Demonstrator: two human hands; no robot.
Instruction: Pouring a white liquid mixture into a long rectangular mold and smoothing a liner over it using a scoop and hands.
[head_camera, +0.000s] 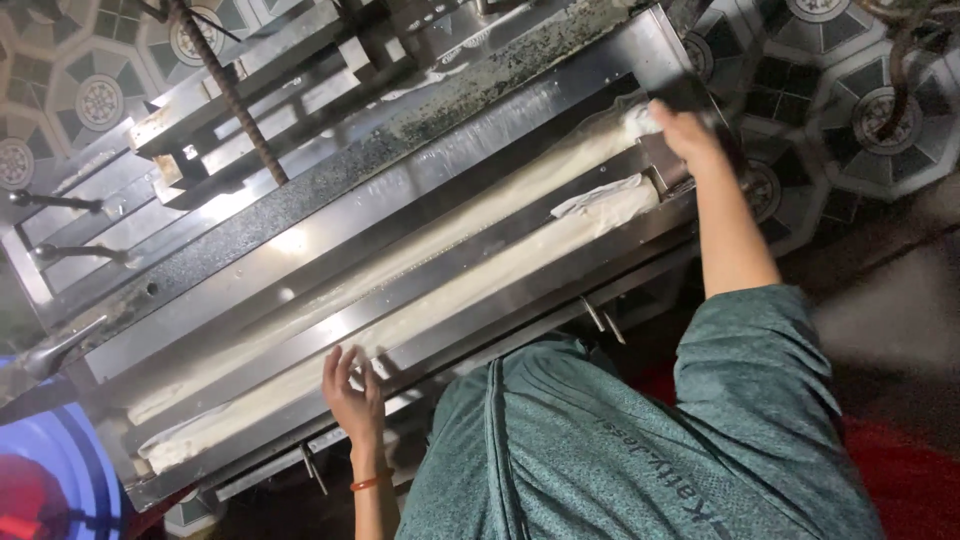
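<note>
The left hand (352, 392) rests open, fingers spread, on the near dough strip (420, 315). The right hand (685, 135), arm stretched out, grips the dough's far end at the steel machine (300, 240).

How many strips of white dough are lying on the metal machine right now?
2: the upper dough strip in the far channel, by the right hand; the lower dough strip nearer, by the left hand. More could be hidden.

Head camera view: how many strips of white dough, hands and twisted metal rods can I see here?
White dough strips: 2, upper and lower, lying in the steel machine
Hands: 2, left hand and right hand
Twisted metal rods: 1
Total: 5
</note>
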